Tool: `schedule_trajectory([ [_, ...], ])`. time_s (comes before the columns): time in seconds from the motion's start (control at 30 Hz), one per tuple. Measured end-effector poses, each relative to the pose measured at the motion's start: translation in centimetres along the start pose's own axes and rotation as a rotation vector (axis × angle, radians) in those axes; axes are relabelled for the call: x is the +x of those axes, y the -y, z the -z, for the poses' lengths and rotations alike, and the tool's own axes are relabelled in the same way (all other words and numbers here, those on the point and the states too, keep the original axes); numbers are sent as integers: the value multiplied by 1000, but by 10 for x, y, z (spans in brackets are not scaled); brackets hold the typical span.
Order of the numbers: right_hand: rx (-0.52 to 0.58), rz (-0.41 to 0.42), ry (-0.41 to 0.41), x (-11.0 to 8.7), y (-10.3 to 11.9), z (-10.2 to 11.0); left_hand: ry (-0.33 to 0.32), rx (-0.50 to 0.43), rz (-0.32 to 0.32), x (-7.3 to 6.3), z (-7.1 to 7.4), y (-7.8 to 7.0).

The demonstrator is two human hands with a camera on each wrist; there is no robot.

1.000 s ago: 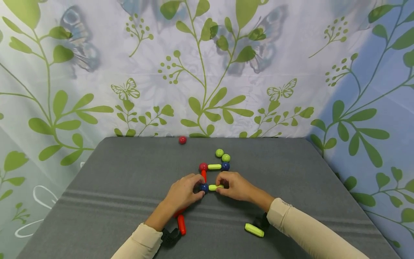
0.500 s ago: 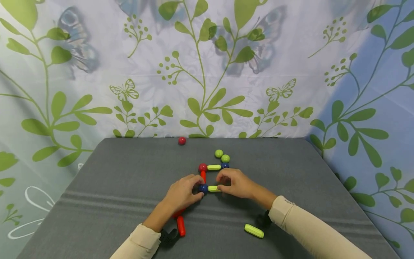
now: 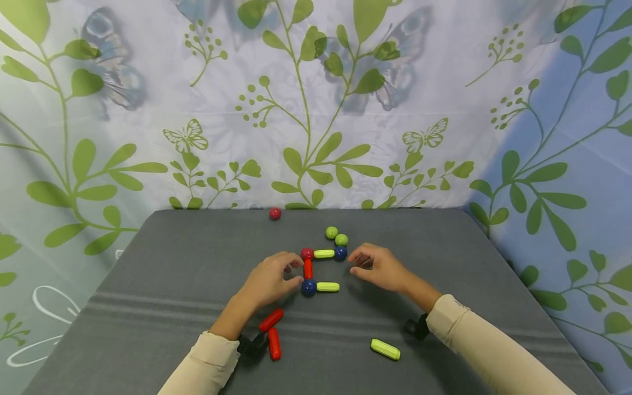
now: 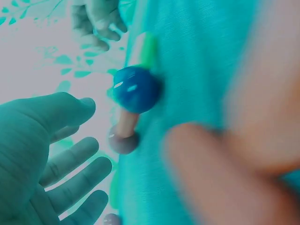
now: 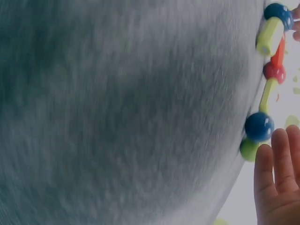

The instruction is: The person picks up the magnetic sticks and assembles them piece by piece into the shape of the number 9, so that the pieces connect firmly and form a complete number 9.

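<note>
A C-shaped piece of balls and rods lies mid-table in the head view. Its near blue ball (image 3: 308, 287) joins a yellow-green rod (image 3: 328, 287) and a red rod (image 3: 308, 269). The red rod leads to a red ball (image 3: 307, 253), from which another yellow-green rod (image 3: 324, 254) runs to the far blue ball (image 3: 340, 253). My left hand (image 3: 270, 278) hovers left of the near blue ball, fingers apart and holding nothing; the left wrist view shows a gap to that ball (image 4: 137, 89). Right of the far blue ball, my right hand (image 3: 379, 267) is relaxed and holds nothing.
Two green balls (image 3: 337, 236) sit behind the far blue ball. A loose red ball (image 3: 275, 214) lies at the table's back edge. Two red rods (image 3: 273, 333) lie near my left wrist, and a yellow-green rod (image 3: 385, 349) lies at the front right. Patterned cloth hangs behind the table.
My right hand has let go of the near yellow-green rod and moved right and back. My left hand has released the near blue ball and drawn off to the left.
</note>
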State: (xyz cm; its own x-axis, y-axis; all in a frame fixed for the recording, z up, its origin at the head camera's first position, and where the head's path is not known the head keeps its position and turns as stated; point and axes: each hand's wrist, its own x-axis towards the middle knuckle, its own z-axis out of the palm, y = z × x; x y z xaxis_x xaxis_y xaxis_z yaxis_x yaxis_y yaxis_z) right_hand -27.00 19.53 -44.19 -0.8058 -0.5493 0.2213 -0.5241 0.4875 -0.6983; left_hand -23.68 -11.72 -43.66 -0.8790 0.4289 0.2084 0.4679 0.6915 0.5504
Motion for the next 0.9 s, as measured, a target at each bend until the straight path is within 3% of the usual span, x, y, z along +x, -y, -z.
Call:
schedule_trajectory([
  [0.17,-3,-7,-66,10,-13,6,8,19,35,25,17,1],
  [0.3,-10,-39,-93,20,-23,7,18,35,46,44,22,5],
  [0.6,-15,-75,-91,38,-40,4,72,42,51,68,8,15],
  [0.9,-50,-148,8,27,-40,6,122,36,80,87,0,23],
])
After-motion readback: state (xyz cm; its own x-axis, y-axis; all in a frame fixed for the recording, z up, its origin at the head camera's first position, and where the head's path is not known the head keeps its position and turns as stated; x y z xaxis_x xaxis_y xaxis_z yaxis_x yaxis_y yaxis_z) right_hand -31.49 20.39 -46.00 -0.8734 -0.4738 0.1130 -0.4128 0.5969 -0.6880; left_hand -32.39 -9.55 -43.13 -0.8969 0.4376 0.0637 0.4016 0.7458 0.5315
